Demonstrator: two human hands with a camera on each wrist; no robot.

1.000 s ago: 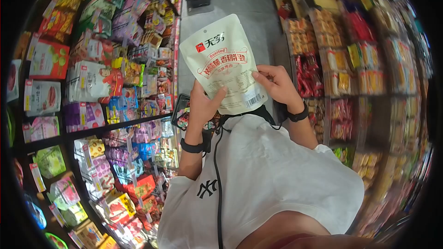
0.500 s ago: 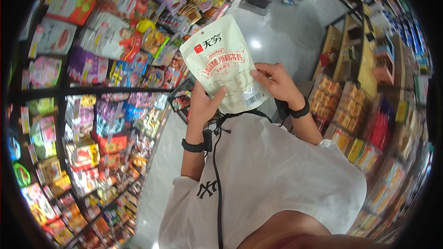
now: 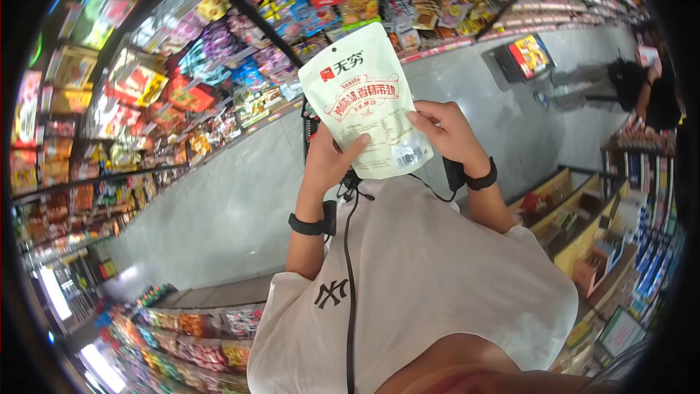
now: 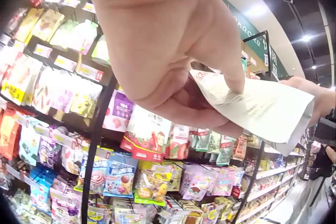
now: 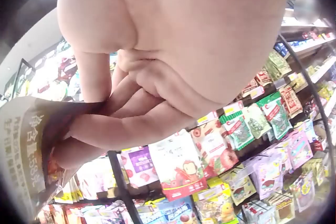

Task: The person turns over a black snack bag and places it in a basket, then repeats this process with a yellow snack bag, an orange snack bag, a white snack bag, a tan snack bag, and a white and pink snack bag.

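A pale cream snack pouch (image 3: 368,113) with red and black print and a barcode is held up in front of the chest, printed side toward the head camera. The left hand (image 3: 332,157) grips its lower left edge, thumb across the front and fingers behind. On the opposite edge the right hand (image 3: 450,131) pinches the pouch between thumb and fingers. In the left wrist view the pouch (image 4: 262,108) runs from the left thumb toward the other hand. The right wrist view has curled fingers (image 5: 126,129) behind the pouch (image 5: 23,145).
Racks of hanging snack bags (image 3: 313,11) line the far side and left. A black bin with yellow and red packs (image 3: 529,57) stands on the grey floor (image 3: 211,204). Another person (image 3: 634,84) is at the upper right. Wooden shelving (image 3: 576,226) lies to the right.
The view has swung round to the right: the racks slid across, more floor shows, and another person came into view. Both hands keep hold of the pouch, almost unmoved before the body.
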